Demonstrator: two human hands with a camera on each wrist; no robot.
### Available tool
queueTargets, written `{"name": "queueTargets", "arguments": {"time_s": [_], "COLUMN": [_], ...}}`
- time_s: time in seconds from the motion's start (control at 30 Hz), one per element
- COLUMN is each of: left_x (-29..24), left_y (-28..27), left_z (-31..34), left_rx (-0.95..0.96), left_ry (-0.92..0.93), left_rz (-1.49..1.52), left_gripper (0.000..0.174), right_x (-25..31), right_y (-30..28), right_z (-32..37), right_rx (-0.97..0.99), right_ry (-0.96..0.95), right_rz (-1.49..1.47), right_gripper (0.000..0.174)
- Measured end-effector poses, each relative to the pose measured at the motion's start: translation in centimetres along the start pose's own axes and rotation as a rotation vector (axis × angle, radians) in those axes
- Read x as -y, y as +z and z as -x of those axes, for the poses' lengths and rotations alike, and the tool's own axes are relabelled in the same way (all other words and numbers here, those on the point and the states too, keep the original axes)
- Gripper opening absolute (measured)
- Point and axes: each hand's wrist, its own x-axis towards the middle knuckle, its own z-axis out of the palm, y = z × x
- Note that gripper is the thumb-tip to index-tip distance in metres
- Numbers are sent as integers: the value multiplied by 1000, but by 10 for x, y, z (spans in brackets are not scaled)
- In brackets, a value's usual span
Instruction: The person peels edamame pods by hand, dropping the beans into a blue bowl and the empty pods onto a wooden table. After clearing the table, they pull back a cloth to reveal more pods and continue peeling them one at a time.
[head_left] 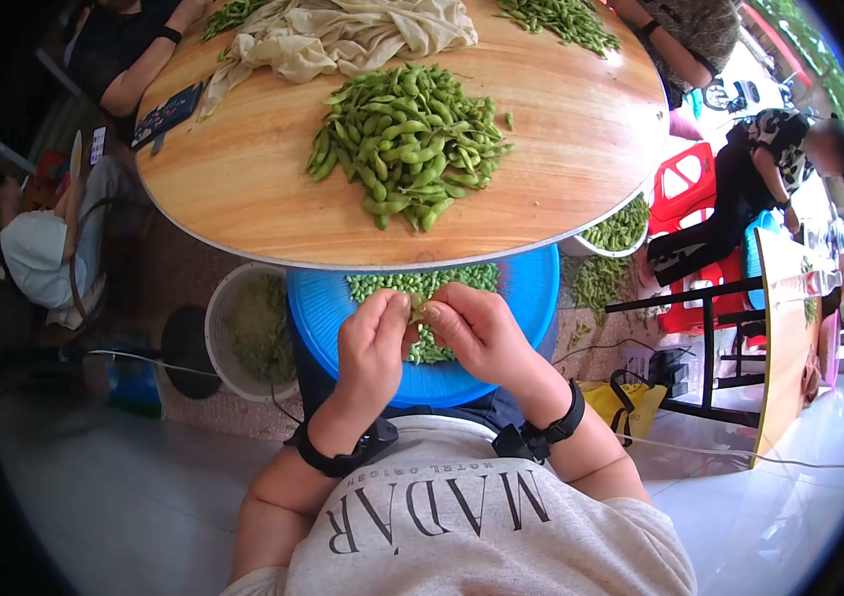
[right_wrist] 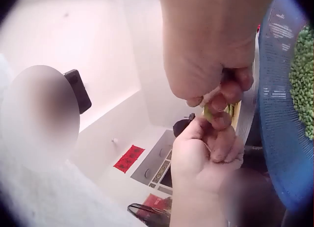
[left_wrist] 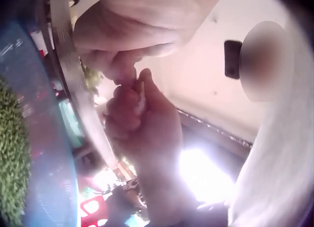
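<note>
Both hands meet over a blue basket (head_left: 308, 308) that holds shelled green beans (head_left: 432, 348). The left hand (head_left: 372, 343) and the right hand (head_left: 482, 333) pinch one green pod (head_left: 419, 306) between their fingertips. In the right wrist view the pod (right_wrist: 208, 114) shows between the fingers of the right hand (right_wrist: 211, 75) and the left hand (right_wrist: 203, 158). The left wrist view has the left hand (left_wrist: 147, 26) above the right hand (left_wrist: 152, 124), fingertips touching; the pod is hard to make out there.
A pile of pods (head_left: 407, 144) lies on the round wooden table (head_left: 233, 199), with a cream cloth (head_left: 343, 40) behind it. A white bucket (head_left: 243, 328) stands left of the basket, and a bowl of pods (head_left: 621, 228) stands right. Other people are around the table.
</note>
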Motion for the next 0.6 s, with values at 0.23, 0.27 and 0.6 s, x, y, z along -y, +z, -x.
{"name": "queueTargets", "arguments": {"time_s": [0.23, 0.27, 0.6], "left_x": [4, 4, 7], "left_y": [-3, -3, 1], "left_z": [-4, -4, -1], "left_rx": [79, 69, 184], "left_ry": [-234, -235, -164], "left_rz": [272, 216, 118], "left_gripper": [16, 16, 12], "right_x": [-15, -15, -24], "right_y": [-13, -15, -17], "right_z": [5, 4, 2], "right_rx": [40, -26, -59], "right_ry": [286, 220, 32], "right_rz": [-142, -54, 167], "right_gripper": [19, 20, 16]}}
